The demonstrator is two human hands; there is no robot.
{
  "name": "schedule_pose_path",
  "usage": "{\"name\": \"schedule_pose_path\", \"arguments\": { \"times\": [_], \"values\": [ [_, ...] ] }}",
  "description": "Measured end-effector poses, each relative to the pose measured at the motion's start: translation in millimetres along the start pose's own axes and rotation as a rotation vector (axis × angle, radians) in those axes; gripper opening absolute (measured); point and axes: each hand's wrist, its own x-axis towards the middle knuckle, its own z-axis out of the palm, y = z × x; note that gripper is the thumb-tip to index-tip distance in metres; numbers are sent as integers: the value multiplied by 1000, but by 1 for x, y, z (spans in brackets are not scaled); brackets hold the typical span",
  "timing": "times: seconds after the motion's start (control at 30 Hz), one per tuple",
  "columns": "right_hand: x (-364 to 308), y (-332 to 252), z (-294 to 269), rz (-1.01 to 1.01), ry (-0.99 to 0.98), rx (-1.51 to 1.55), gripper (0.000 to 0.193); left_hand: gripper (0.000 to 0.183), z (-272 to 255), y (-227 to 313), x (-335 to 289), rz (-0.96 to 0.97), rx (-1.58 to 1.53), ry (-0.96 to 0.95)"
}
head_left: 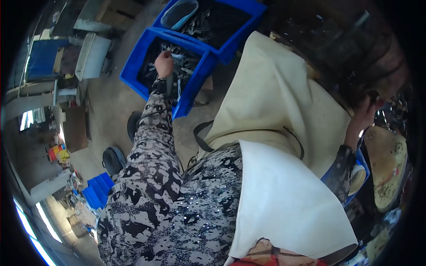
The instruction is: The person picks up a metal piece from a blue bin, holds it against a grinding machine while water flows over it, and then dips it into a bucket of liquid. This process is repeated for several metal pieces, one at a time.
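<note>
My left hand (164,64) is stretched out over a blue plastic bin (128,76) that holds many small grey metal pieces (184,66). Its fingers are curled closed, and what they hold, if anything, is hidden. At the far right, my right hand (364,116) reaches up to the dark, greasy machine (328,53). Those fingers look bent around a small dark part that is too dim to name. A second blue bin (248,26) with dark metal pieces and a clear plastic piece (179,14) adjoins the first.
A cream apron (270,97) covers my lap, with a white flap (284,195) nearer me. A stained, speckled pad (385,164) lies at the right beside a blue container (361,170). On the left floor stand a white tub (92,56), a dark round-backed object (114,160) and blue crates (97,190).
</note>
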Motion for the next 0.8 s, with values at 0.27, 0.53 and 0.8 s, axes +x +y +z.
{"name": "schedule_pose_path", "arguments": {
  "times": [0.27,0.53,0.8],
  "values": [
    [-29,-30,10,152,35,177,18,23,7,-23,-32,182,266,-248],
    [-32,-11,11,180,24,166,16,21,6,-14,-30,569,597,-370],
    [-26,33,1,-92,32,-62,21,18,11,-19,-2,856,452,-635]
  ]
}}
